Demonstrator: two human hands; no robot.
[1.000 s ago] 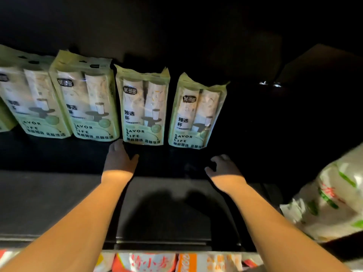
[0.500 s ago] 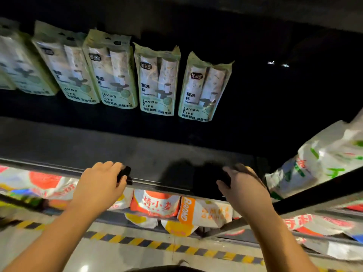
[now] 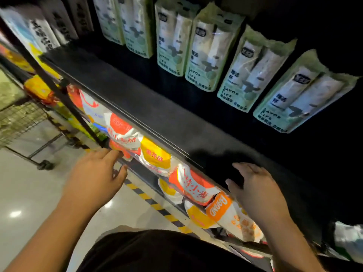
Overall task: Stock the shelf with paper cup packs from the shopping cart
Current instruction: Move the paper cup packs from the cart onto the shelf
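Though blurred, orange bags [image 3: 191,185] under the shelf [image 3: 157,107], shopping cart [image 3: 21,118] leftward.

Paper cup packs [image 3: 210,54] stand side by side in a row along the far part of the shelf [image 3: 157,110]. Bagged goods [image 3: 155,156] lie on the tier below, under its near edge. The shopping cart [image 3: 21,118] stands on the floor at far left.
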